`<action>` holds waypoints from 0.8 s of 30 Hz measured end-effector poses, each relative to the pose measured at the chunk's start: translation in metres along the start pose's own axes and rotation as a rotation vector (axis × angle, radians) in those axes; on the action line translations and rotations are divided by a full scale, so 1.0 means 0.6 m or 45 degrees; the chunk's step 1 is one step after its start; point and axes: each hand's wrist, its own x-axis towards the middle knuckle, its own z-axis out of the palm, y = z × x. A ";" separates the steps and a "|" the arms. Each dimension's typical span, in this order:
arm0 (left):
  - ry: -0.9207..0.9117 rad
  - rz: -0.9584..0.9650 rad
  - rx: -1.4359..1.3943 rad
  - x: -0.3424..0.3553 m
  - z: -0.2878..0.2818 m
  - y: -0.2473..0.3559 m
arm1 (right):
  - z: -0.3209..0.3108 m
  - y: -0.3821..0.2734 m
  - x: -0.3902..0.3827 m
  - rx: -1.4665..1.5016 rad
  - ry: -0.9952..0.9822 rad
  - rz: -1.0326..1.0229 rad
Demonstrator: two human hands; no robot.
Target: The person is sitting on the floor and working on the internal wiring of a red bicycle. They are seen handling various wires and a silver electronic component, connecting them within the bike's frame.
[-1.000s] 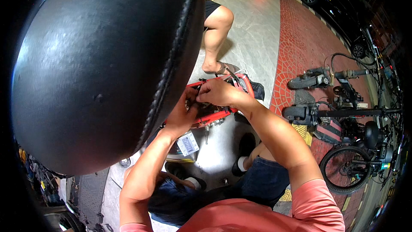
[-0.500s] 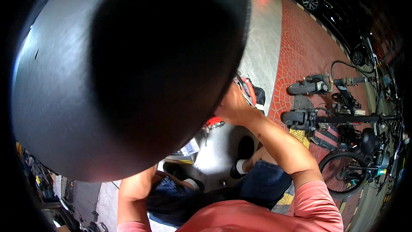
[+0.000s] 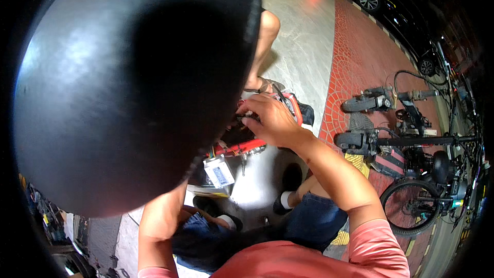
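My right hand reaches over a red-framed device with dark innards and loose wires. Its fingers are curled toward the thumb near a small dark part, and what they hold, if anything, I cannot make out. A silver box with a printed label and wires at its top sits at the near side of the device. My left forearm rises from the lower edge, but a large black rounded thing covers the left hand and much of the device.
Another person's bare leg and sandalled foot stand beyond the device. On the right, scooters and a wheeled bike stand on red paving. A black car is parked at the far right. My shoes rest on grey floor.
The black rounded thing has shifted left, uncovering my right fingers, more of the red-framed device, the silver box and the other person's leg. My right hand has moved slightly left.
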 end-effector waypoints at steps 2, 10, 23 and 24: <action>0.039 0.015 0.092 0.011 0.004 -0.008 | 0.002 0.020 -0.002 0.002 -0.127 0.066; -0.075 0.032 0.157 0.014 0.006 -0.001 | 0.014 0.035 0.016 0.105 -0.237 0.215; 0.277 0.884 1.669 0.014 0.047 -0.028 | 0.024 0.036 0.002 -0.054 -0.127 0.166; 0.364 0.860 1.690 0.015 0.055 -0.031 | 0.028 0.033 0.000 -0.023 -0.125 0.206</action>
